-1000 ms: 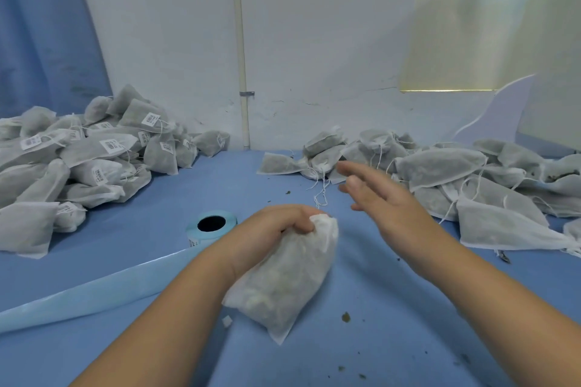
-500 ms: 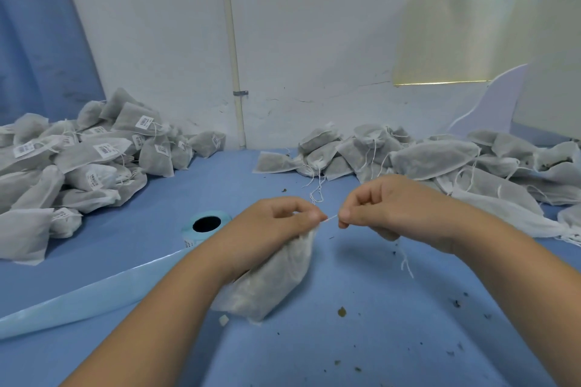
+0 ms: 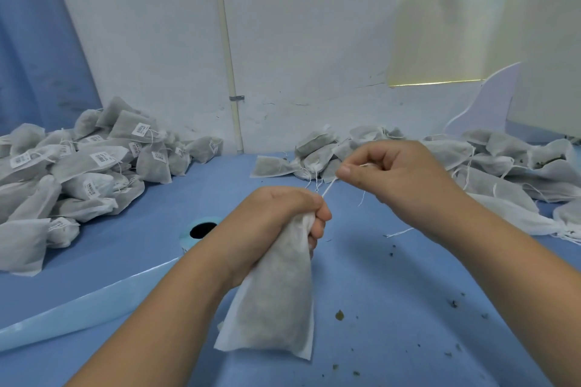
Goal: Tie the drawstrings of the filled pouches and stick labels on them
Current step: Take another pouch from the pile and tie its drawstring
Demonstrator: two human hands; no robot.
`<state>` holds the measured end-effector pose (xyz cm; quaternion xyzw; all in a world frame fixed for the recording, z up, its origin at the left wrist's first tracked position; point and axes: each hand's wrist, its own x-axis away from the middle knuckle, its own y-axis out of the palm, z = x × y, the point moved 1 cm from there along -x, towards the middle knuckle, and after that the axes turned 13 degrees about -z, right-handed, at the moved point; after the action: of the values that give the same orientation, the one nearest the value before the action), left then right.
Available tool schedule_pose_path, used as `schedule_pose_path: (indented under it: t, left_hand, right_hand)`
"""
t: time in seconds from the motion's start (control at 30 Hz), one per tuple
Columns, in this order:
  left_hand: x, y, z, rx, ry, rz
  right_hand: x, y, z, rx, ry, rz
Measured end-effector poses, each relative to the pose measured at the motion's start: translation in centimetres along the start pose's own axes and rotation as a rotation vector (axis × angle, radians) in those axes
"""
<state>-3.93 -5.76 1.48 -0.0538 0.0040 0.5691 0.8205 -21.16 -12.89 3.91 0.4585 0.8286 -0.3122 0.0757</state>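
Left grip: clenched round the gathered neck of the filled pouch, fingers curled over the bunched fabric
Right grip: pinching the drawstring between thumb and forefinger, up and to the right of the left grip, apart from it
Drawstring: taut from the pouch neck to the pinch, a loose end dangling below the right grip
Filled pouch: hanging from the left grip, mouth up, bottom edge low over the blue bench; touching it or not, cannot tell
Label roll: on the bench just behind the left wrist, partly hidden, pale blue liner strip running off to the lower left
Left heap of pouches: far left of the bench, white printed labels showing
Right heap of pouches: far right, against the wall, strings trailing loose
Crumbs: dark bits scattered on the bench right of the filled pouch
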Motion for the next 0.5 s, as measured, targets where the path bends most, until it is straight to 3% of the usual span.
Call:
schedule_pose_path:
  t: [0.17, 0.3, 0.4, 0.5]
  left_hand:
    - [-0.1, 0.0, 0.1, 0.196, 0.168, -0.01]
    - [-0.1, -0.5, 0.3, 0.231, 0.236, 0.182]
    - [0.1, -0.6, 0.5, -0.057, 0.176, 0.367]
    - [0.2, -0.2, 0.6, -0.357, 0.12, 0.346]
  right_hand:
    - [0.0, 0.6, 0.4, 0.053, 0.004, 0.04]
    - [0.4, 1.3, -0.3, 0.273, -0.002, -0.127]
    - [1.0, 1.5, -1.7, 0.441, -0.013, -0.284]
    - [1.4, 0.9, -3.2, 0.523, -0.025, -0.335]
